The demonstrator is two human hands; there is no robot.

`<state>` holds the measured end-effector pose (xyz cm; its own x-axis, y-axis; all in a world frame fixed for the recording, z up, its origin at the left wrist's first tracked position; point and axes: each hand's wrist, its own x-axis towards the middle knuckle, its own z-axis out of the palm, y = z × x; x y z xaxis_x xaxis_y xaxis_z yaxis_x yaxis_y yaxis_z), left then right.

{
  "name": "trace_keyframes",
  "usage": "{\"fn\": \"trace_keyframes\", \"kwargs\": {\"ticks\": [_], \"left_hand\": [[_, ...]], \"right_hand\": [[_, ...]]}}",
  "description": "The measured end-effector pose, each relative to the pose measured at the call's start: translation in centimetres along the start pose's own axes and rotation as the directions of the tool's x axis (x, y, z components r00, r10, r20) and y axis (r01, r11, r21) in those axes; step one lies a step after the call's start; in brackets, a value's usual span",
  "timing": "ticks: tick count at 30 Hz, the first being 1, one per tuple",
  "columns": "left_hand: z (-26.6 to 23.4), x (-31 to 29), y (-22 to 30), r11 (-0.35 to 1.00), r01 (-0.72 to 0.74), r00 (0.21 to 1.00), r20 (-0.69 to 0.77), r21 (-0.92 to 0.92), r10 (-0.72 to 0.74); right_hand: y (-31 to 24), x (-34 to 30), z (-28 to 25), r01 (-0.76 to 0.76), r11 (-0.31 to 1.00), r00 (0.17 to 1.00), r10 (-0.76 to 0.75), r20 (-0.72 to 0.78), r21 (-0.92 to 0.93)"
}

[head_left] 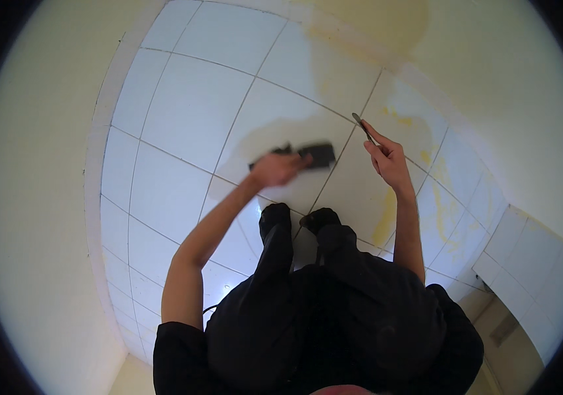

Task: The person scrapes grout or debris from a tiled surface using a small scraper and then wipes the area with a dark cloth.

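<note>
Closed around a dark, flat, blocky object [319, 155], my left hand [276, 170] is above the white floor tiles in front of my feet. Motion blurs that object, so its exact kind cannot be made out. A darker end of it also shows on the far side of my fingers. My right hand [389, 160] grips a thin tool with a narrow grey rounded tip [358, 118], which points away and to the left. The tool looks like a small blade or spatula. Both hands are apart from each other.
White floor tiles [206, 89] with dark joints lie all around. Yellow smears [449, 174] mark the tiles on the right. Pale yellow walls [38, 197] rise on the left and far right. A tiled ledge [525, 257] stands at the lower right. My dark shoes [275, 217] are close below my left hand.
</note>
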<state>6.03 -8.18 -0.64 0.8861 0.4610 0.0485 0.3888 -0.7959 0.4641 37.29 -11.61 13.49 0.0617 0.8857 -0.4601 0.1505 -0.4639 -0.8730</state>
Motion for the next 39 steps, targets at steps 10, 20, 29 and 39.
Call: {"fn": "trace_keyframes", "kwargs": {"ticks": [10, 20, 29, 39], "left_hand": [[-1.0, -3.2, 0.8, 0.897, -0.328, 0.888, 0.228, -0.296, 0.400], [-12.7, -18.5, -11.4, 0.966, 0.115, 0.911, 0.364, 0.230, -0.195], [-8.9, -10.3, -9.2, 0.813, 0.456, 0.743, -0.347, -0.362, -0.571], [1.8, 5.9, 8.1, 0.961, 0.098, 0.982, 0.183, -0.257, -0.051]], "right_hand": [[0.1, -0.7, -0.7, 0.011, 1.000, 1.000, -0.011, 0.003, -0.026], [1.0, -0.5, -0.3, 0.024, 0.997, 1.000, -0.024, 0.007, -0.077], [1.1, -0.2, 1.8, 0.050, 0.994, 0.997, -0.043, 0.071, -0.096], [1.2, -0.2, 2.0, 0.023, 0.993, 0.998, -0.016, 0.063, -0.116]]}}
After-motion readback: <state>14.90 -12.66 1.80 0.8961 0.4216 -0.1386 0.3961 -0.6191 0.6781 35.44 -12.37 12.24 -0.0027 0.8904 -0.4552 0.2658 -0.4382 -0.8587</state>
